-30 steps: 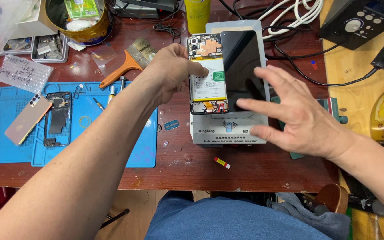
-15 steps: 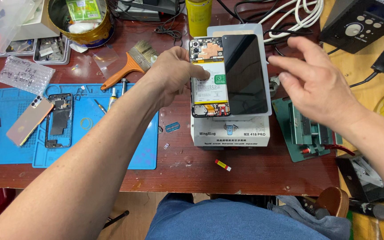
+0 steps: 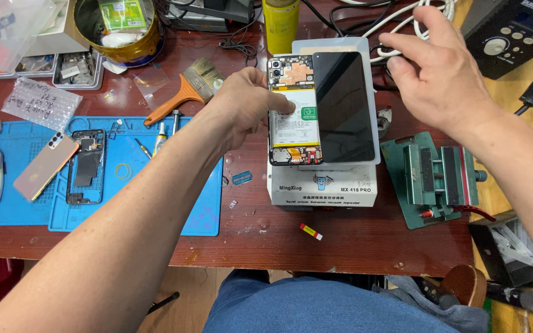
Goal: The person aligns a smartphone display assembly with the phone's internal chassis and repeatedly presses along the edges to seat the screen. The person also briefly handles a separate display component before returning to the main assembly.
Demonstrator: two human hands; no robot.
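One opened phone (image 3: 294, 111) under left hand (image 3: 248, 105), right hand (image 3: 439, 74) just beside.

I count two hands: left hand (image 3: 251, 102), right hand (image 3: 442, 77). One opened phone body with exposed battery (image 3: 294, 111), one black glass screen panel (image 3: 343, 106) at its three o'clock. One orange-handled brush (image 3: 183, 92), one blue silicone mat (image 3: 202, 213).

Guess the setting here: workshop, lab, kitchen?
Likely a phone repair bench: an opened phone with its black screen folded out on a white heating station, a blue work mat, a green vise.
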